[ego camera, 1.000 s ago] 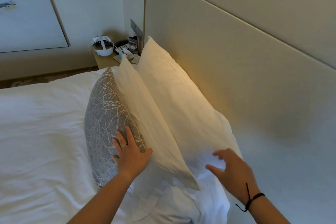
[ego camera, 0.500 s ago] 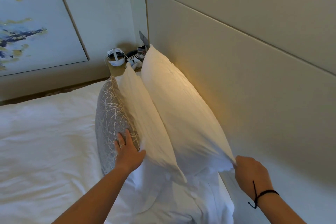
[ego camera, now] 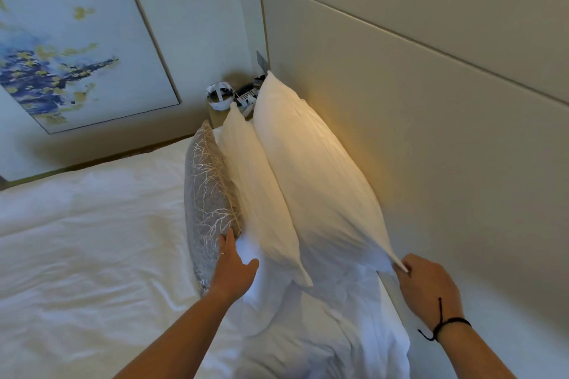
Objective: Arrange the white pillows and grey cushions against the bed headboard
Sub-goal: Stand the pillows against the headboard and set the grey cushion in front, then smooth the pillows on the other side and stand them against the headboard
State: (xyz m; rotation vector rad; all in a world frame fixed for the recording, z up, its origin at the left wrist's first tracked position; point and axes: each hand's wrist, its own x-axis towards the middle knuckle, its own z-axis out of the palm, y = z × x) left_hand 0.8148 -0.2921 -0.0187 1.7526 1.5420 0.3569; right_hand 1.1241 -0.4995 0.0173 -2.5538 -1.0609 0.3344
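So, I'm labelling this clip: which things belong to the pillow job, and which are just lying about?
Job: tall white back pillow, white middle pillow, grey branch-patterned cushion, beige padded headboard.
Lying about: blue-and-gold framed painting, white headset on the bedside table.

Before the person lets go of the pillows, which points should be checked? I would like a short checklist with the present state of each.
1. Back white pillow leans on the headboard: ok.
2. Right hand pinches that pillow's near corner: ok.
3. Front white pillow stands upright against the back one: ok.
4. Grey cushion stands in front of both pillows: ok.
5. Left hand is at the cushion and front pillow; firmness of support: cannot tell.
6. Far ends of the three are aligned: cannot tell.
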